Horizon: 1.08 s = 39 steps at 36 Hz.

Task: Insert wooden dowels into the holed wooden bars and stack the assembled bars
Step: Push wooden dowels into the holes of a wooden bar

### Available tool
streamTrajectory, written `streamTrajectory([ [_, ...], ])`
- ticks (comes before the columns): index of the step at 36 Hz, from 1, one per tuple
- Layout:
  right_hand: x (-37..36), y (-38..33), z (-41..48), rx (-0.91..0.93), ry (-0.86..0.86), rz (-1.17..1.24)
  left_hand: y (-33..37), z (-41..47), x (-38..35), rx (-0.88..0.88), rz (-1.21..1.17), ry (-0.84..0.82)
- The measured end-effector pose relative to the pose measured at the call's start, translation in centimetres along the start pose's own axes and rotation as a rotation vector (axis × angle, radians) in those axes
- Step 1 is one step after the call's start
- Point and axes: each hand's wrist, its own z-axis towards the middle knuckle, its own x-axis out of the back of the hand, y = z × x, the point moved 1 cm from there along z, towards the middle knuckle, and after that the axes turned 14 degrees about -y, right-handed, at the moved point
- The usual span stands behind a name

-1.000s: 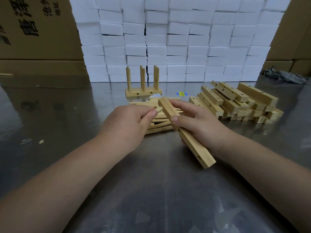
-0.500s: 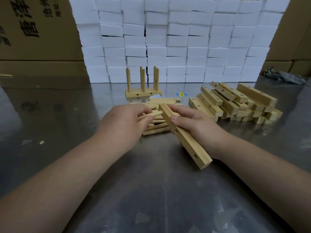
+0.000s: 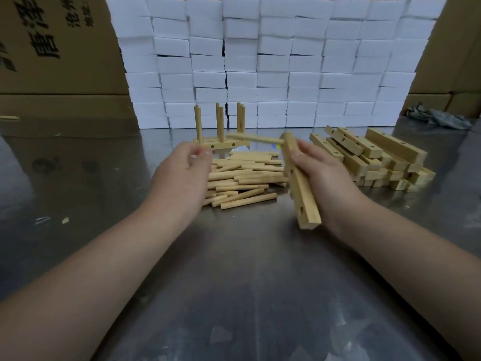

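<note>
Although one dowel (image 3: 253,138) is seated in the top hole of the held bar (image 3: 303,194), the work appears to be at an early stage. The right hand (image 3: 325,178) grips that bar at its middle with fingers wrapped round it, tilted above the middle of the bench (image 3: 234,282). The dowel juts out sideways to the left. Two further holes on the bar's face show empty, so two insertions are judged outstanding on this piece. The left hand (image 3: 179,175) hovers over the loose dowels (image 3: 247,175) with fingers loosely curled. Nothing is seen in its grasp, though blur softens the fingertips.

Completed work: the assembled bars (image 3: 221,144) stand toward the far edge of the bench with their dowels upright. The doubled dowels suggest two units set close together; the exact count cannot be confirmed. Outstanding work: a large pile of holed bars (image 3: 377,157) toward the far right, plus the heap of loose dowels at the centre. By that stock, most of the job remains.

Materials: all parts are pale, unfinished wood. The bars are square-edged, rectangular in section, with round drilled holes. The dowels are smooth, straight cylinders of equal length. The bench is dull, scuffed sheet metal with a faint reflection. White blocks (image 3: 273,61) are stacked along its far edge, and cardboard boxes (image 3: 52,48) stand beyond them.
</note>
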Motion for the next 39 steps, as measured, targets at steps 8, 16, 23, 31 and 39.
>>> streamTrajectory([
  [8, 1.0, 0.3, 0.6, -0.020, 0.183, 0.061, -0.3, -0.4, -2.3, -0.090, 0.726, -0.387],
  [16, 0.8, 0.5, 0.7, -0.065, 0.161, -0.003, -0.4, -0.4, -2.5, -0.099, 0.702, -0.408],
  [23, 0.4, 0.7, 0.8, -0.066, 0.122, -0.053, 0.4, -1.0, -2.1, -0.204, 0.445, -0.172],
  [31, -0.9, 0.3, 0.2, -0.007, 0.055, -0.111, 0.7, -1.4, -2.1, -0.238, 0.395, -0.143],
  [39, -1.2, 0.2, -0.1, 0.059, 0.013, -0.128, 0.6, -1.4, -2.1, -0.252, 0.389, -0.128],
])
